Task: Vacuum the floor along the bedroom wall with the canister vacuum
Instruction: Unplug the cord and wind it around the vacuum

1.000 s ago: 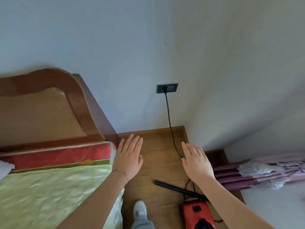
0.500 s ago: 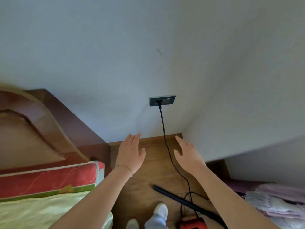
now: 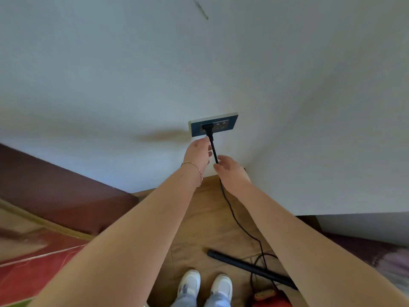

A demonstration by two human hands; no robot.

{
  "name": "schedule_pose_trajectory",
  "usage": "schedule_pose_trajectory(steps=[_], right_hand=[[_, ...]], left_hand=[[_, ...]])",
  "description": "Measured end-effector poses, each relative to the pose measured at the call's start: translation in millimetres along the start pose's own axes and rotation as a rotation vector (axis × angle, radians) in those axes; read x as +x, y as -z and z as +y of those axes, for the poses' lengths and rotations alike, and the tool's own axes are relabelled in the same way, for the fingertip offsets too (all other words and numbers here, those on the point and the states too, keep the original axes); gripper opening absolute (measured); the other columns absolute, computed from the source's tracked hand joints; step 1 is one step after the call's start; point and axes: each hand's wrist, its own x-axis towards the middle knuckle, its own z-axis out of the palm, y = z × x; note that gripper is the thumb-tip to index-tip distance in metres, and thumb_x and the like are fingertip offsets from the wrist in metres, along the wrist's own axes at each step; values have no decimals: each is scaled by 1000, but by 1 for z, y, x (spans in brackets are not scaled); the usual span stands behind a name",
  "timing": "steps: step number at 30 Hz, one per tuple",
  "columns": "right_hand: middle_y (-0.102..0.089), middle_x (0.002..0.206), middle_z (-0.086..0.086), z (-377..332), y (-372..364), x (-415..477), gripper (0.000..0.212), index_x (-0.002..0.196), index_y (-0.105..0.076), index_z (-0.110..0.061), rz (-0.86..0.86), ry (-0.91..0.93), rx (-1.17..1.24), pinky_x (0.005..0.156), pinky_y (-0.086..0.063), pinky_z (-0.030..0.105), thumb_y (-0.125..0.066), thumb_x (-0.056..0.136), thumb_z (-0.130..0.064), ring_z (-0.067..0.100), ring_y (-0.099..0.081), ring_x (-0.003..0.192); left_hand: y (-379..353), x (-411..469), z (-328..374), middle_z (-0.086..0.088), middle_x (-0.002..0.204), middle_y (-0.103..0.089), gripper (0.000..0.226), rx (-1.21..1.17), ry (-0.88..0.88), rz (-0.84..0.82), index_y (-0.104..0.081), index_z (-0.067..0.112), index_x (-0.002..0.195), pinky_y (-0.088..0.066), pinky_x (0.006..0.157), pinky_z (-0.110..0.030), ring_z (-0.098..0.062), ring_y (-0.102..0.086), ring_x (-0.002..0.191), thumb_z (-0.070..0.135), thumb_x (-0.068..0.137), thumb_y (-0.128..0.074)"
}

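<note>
My red vacuum canister (image 3: 271, 299) is cut off by the bottom edge, only its top showing. My right forearm (image 3: 309, 247) covers the near end of the black wand (image 3: 243, 265). The bed (image 3: 33, 251) at left is smeared with blur. My fingertips hide behind both hands.

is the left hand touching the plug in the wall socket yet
Cannot tell. In the head view the left hand's fingertips end just under the plug beside the cord; neither contact nor gap shows plainly.
</note>
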Motion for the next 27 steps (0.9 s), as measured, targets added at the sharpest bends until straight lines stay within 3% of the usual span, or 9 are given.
schedule_pose_trajectory(steps=[3, 6, 10, 13, 19, 22, 25, 27], right_hand=[[-61, 127, 7, 3, -7, 8, 35, 130, -51, -16, 12, -6, 48, 82, -47, 28, -37, 102, -31, 22, -59, 105], [-67, 104, 5, 9, -12, 12, 28, 113, -60, -15, 46, 11, 144, 69, -45, 21, -37, 101, -27, 18, -61, 94], [-58, 76, 1, 16, -14, 11, 26, 87, -57, -21, 33, 45, 205, 61, -42, 19, -36, 101, -25, 13, -53, 70], [-51, 67, -1, 17, -14, 8, 30, 74, -51, -24, 33, 52, 255, 64, -43, 24, -36, 100, -22, 13, -48, 64], [-44, 64, 2, 17, -12, 2, 28, 83, -52, -6, 47, 40, 337, 61, -37, 26, -34, 100, -20, 14, -39, 59], [-43, 65, 5, 17, -10, 3, 31, 92, -55, 2, 62, 37, 337, 60, -34, 31, -34, 100, -20, 18, -39, 62], [-43, 66, 5, 16, -10, 2, 29, 90, -55, -1, 61, 38, 340, 55, -32, 29, -34, 100, -19, 16, -38, 60], [-42, 64, 4, 16, -11, 2, 29, 81, -51, -7, 68, 41, 339, 54, -31, 28, -33, 100, -18, 15, -37, 58]], left_hand=[[-4, 14, 1, -5, 83, -61, 22, -84, -31, 5, -51, 18, 92, -49, 62, -24, -16, -59, 71, 29, 100, -33], [-6, 21, -4, -4, 70, -57, 24, -115, -58, 16, -50, 19, 90, -44, 56, -25, -16, -56, 61, 31, 101, -31], [-14, 24, -8, 0, 63, -47, 29, -172, -49, -15, -53, 15, 101, -39, 53, -25, -13, -47, 54, 33, 100, -30], [-22, 26, -6, 1, 59, -45, 30, -288, -11, -2, -51, 15, 84, -34, 48, -23, -11, -48, 46, 29, 100, -30], [-32, 27, -4, 4, 51, -33, 34, -424, 41, 41, -41, 14, 69, -22, 38, -12, -7, -25, 30, 24, 99, -29], [-33, 29, -3, 9, 35, -33, 35, -512, 67, 33, -39, 13, 66, -20, 36, -7, -7, -24, 24, 23, 99, -30], [-34, 30, -4, 9, 35, -33, 35, -492, 48, 51, -40, 12, 66, -20, 36, -8, -7, -23, 24, 22, 99, -30], [-34, 28, -3, 5, 47, -33, 35, -458, 45, 64, -40, 12, 67, -19, 37, -9, -7, -23, 26, 22, 99, -30]])
